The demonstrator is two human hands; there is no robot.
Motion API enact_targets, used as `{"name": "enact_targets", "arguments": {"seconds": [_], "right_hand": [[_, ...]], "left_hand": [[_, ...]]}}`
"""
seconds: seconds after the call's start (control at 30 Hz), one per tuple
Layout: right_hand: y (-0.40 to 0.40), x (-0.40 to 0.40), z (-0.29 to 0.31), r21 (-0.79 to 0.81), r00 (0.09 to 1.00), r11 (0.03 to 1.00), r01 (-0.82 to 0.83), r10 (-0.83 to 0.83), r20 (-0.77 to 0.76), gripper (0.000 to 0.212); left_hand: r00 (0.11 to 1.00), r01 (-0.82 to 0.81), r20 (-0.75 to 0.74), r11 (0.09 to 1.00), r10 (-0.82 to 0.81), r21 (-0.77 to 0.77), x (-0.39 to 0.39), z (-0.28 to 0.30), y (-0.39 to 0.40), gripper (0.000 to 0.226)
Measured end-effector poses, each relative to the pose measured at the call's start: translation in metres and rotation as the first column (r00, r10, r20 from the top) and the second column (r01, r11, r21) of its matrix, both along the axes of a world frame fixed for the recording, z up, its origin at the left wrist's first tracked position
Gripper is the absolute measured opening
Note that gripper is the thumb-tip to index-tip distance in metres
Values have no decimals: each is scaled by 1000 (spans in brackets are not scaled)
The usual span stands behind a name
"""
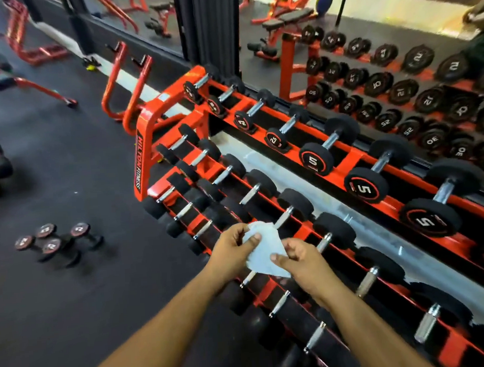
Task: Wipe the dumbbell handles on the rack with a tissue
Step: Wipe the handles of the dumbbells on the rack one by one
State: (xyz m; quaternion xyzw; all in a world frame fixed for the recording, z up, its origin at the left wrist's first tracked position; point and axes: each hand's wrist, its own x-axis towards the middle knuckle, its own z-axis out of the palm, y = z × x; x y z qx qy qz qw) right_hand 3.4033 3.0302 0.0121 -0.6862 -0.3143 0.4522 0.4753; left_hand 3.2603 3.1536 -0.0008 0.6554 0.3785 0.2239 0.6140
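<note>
Three tiers of dumbbells fill the red rack [144,150], which runs from the far left to the near right beside a mirror [397,43] that repeats the rows. The heads are black rubber; each handle [367,283] between them is a short bare metal bar, rigid, probably smooth and a little slick, and the weights look heavy enough to sit firm in their cradles under a rub. So there is likely no need to lift one: the tissue can be wrapped round the exposed bar between the heads and twisted or slid along it. A few loose dumbbells [56,244] lie on the dark floor well to the left. The tissue [261,253] is held over the near tiers, above the handles and not yet touching any; it is thin, limp and light, apt to tear or bunch on knurled steel, so folding it into a thicker pad would serve better than a single sheet. The left hand [231,254] pinches its far left corner between thumb and fingers, and the right hand [300,261] pinches its near right edge, stretching it between them.
</note>
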Motion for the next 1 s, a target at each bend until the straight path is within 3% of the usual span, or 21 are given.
{"name": "enact_targets", "arguments": {"seconds": [0.07,0.13,0.33,0.57,0.67,0.83,1.0], "right_hand": [[8,-25,2,20,998,999,48,-47,-30,13],[16,-47,0,31,996,997,73,-71,-59,15],[27,-73,-3,-3,982,990,140,-139,-125,22],[39,-46,9,35,973,973,227,-225,-54,15],[47,-25,9,71,954,952,299,-296,-48,12],[61,3,4,73,934,950,303,-281,-222,19],[78,15,-2,33,942,945,325,-320,-104,17]], "left_hand": [[994,112,-4,981,-114,-161,-22,-2,8,27],[983,175,-21,959,-184,-223,-41,-8,14,31],[1000,-8,-1,977,8,-215,-58,-18,40,20],[991,133,4,990,-133,-47,-28,-6,56,14],[993,122,10,992,-122,-25,-10,6,56,14],[999,45,-7,996,-46,-73,16,9,69,13],[999,-14,-48,1000,13,-22,30,11,74,19]]}}
